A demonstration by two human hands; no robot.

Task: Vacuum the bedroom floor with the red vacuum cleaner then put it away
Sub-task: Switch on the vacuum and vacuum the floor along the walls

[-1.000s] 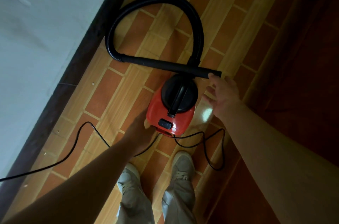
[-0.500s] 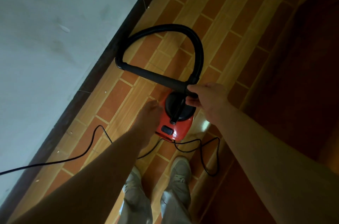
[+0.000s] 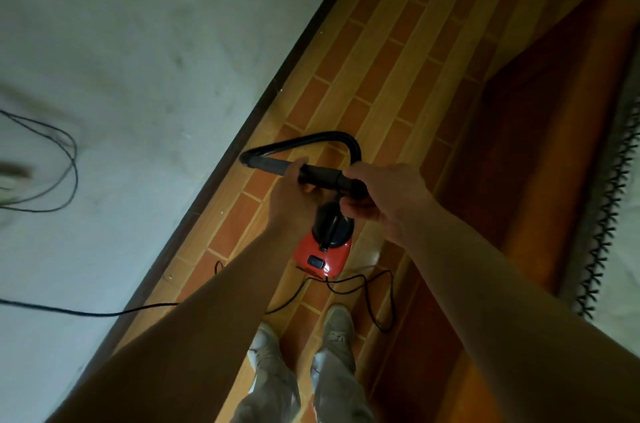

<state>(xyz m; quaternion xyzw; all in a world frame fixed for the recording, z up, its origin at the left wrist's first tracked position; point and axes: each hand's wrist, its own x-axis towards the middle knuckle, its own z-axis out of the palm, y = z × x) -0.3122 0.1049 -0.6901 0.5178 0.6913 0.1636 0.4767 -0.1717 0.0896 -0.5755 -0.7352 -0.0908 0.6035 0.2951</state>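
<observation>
The red vacuum cleaner (image 3: 327, 254) sits on the tiled floor just ahead of my feet, its black round top and handle facing up. Its black hose (image 3: 322, 137) loops up and back to a rigid black tube (image 3: 320, 175) held level above the body. My left hand (image 3: 289, 195) grips the tube near its middle. My right hand (image 3: 384, 195) grips the tube's right end, above the vacuum body.
A pale wall (image 3: 138, 58) with a dark baseboard (image 3: 277, 90) runs along the left. The black power cord (image 3: 360, 280) trails over the floor by my shoes (image 3: 337, 324) and up the wall. Dark wooden furniture (image 3: 540, 152) and a fringed cloth (image 3: 609, 207) stand on the right.
My left hand has risen from beside the vacuum body and closed on the tube. Both hands have lifted the tube, and my view has tilted up along the wall.
</observation>
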